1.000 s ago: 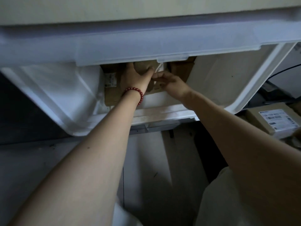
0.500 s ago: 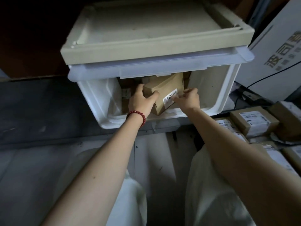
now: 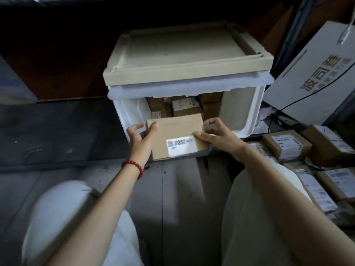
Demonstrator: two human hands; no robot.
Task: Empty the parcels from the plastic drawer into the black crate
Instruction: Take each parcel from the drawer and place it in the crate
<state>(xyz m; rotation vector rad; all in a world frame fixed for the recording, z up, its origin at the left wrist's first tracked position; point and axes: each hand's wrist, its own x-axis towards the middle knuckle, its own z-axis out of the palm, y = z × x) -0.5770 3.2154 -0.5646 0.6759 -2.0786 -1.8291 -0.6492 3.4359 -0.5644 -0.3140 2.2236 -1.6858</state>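
Observation:
A brown cardboard parcel (image 3: pixel 175 132) with a white barcode label is held out in front of the open white plastic drawer (image 3: pixel 240 112). My left hand (image 3: pixel 141 140), with a red bead bracelet on the wrist, grips its left end, thumb on top. My right hand (image 3: pixel 217 135) grips its right end. Several more brown parcels (image 3: pixel 184 106) lie inside the drawer behind it. The drawer sits under a beige cabinet top (image 3: pixel 180 54). The black crate's walls are hidden; several parcels (image 3: pixel 286 144) lie piled at the right.
A large white carton with printed characters (image 3: pixel 315 77) leans at the right, with a black cable across it. My knees in light trousers (image 3: pixel 63 217) are at the bottom. A grey floor (image 3: pixel 57 131) lies to the left of the drawer.
The parcel has come out of the drawer toward me, held by both hands. The camera has pulled back, so the whole cabinet and the pile at the right now show.

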